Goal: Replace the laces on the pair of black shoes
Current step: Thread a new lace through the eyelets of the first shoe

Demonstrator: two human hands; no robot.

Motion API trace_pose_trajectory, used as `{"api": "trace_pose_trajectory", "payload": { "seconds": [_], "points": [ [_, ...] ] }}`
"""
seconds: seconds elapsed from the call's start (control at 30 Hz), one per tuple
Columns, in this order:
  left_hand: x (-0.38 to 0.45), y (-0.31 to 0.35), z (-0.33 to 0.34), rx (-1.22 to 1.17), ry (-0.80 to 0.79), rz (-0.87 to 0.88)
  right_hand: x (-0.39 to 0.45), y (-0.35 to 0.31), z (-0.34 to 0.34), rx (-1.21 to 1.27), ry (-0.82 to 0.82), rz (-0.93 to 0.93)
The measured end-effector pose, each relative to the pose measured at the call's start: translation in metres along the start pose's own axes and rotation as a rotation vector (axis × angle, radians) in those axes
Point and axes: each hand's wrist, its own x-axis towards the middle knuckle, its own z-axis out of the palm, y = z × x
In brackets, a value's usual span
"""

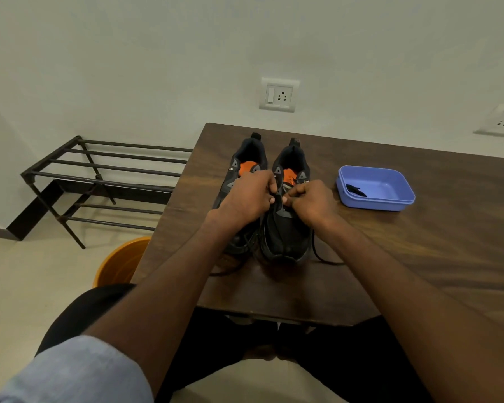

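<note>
Hands: left hand (249, 196) and right hand (310, 200) curl, pinching lace (317, 251) over right shoe (285, 228).
Risk: lace slipping from eyelet; left shoe (239, 170) nudged.

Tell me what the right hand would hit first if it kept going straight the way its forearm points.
Probably the right shoe it is already working on, where the right hand pinches the lace. Beyond that lies the left hand; depth is hard to judge.

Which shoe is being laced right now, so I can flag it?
On the brown table, two black shoes stand side by side, left of the blue tub. It is the right shoe, nearer the tub, where both hands pinch the lace.
</note>
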Motion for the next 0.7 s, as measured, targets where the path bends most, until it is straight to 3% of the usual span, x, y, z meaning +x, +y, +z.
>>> {"api": "trace_pose_trajectory", "payload": {
  "seconds": [0.2, 0.43, 0.5, 0.6, 0.63, 0.7],
  "points": [
    [-0.002, 0.002, 0.000, -0.005, -0.027, -0.017, -0.003, -0.008, -0.007, 0.277, -0.070, 0.156],
    [-0.007, 0.013, -0.003, -0.025, 0.060, 0.005, 0.004, -0.010, -0.013, -0.012, -0.189, 0.021],
    [-0.004, 0.021, -0.013, -0.246, 0.183, -0.048, 0.006, -0.010, -0.022, -0.083, -0.233, -0.017],
    [0.002, 0.033, -0.036, -0.797, 0.316, -0.138, 0.009, -0.006, -0.037, -0.149, -0.302, -0.083],
    [0.003, 0.034, -0.039, -0.829, 0.339, -0.145, 0.010, -0.006, -0.042, -0.145, -0.321, -0.087],
    [0.005, 0.029, -0.037, -0.458, 0.289, -0.119, 0.010, -0.005, -0.050, -0.163, -0.364, -0.091]
  ]
}}
